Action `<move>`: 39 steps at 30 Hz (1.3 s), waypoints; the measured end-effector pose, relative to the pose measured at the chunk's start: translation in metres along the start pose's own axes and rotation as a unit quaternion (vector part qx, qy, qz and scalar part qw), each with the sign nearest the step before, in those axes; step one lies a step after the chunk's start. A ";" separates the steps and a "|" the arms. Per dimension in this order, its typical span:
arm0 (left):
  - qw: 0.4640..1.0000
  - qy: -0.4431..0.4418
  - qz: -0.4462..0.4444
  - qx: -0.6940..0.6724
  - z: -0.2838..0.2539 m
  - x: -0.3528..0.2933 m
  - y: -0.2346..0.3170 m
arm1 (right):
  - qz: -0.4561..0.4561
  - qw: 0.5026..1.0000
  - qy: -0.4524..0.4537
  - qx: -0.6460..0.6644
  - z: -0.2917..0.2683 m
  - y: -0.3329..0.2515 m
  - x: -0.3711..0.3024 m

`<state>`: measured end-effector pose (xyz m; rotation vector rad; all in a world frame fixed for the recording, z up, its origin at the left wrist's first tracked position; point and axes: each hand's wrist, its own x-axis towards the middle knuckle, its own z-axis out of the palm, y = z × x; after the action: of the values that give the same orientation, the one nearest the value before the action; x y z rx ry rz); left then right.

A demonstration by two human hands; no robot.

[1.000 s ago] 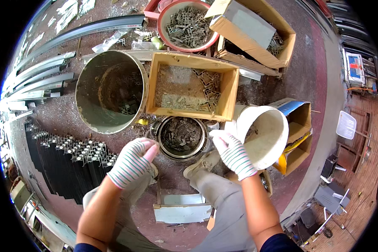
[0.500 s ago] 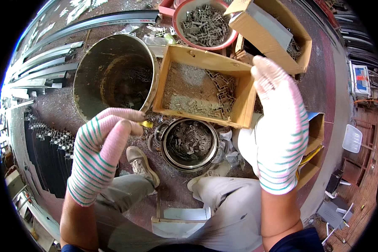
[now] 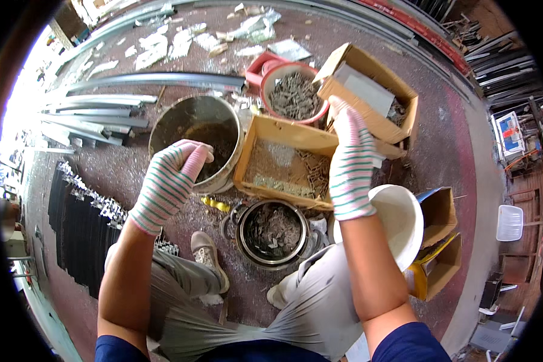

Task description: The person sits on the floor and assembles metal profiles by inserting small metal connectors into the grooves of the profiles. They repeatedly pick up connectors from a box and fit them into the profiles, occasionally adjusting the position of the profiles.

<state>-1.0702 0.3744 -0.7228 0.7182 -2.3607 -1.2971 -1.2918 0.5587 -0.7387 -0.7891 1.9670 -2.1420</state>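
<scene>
My left hand (image 3: 170,186), in a striped pink-and-white glove, hovers by the near rim of a large metal drum (image 3: 158,134). Its fingertips press together against the thumb; whether anything is between them is too small to tell. My right hand (image 3: 353,166), gloved alike, reaches over the right end of a wooden box (image 3: 289,125), fingers stretched out and nothing visible in them. Inside the box, small bent metal clips (image 3: 315,171) lie at the right, with grit around them. Closer to me, a steel pot (image 3: 242,232) with side handles holds dark metal bits.
Beyond the wooden box stand a red-rimmed basin (image 3: 269,78) of metal pieces and a cardboard carton (image 3: 380,123). A white bucket (image 3: 398,223) is beside my right forearm, near smaller open cartons (image 3: 446,262). Dark metal strips (image 3: 81,232) and long profiles (image 3: 157,80) lie to the left.
The view has shifted, showing more floor at the far side. My left hand has come over the drum's near rim, its fingers drawn closer together. My right hand has moved over the box's right end.
</scene>
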 end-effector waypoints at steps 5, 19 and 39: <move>0.992 0.040 0.071 0.099 0.000 0.004 -0.013 | 0.001 0.998 0.045 -0.047 -0.017 0.024 0.014; 0.995 0.059 0.055 -0.050 0.028 0.037 0.029 | 0.071 0.926 -0.130 -0.348 -0.059 0.088 -0.005; 0.860 -0.342 -0.176 0.334 0.042 0.061 -0.089 | 0.105 0.707 -0.372 -0.593 0.001 0.248 0.120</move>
<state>-1.1188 0.3267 -0.8169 1.0507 -3.4801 -0.9181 -1.4558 0.4710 -0.9417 -1.1634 2.4634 -0.0323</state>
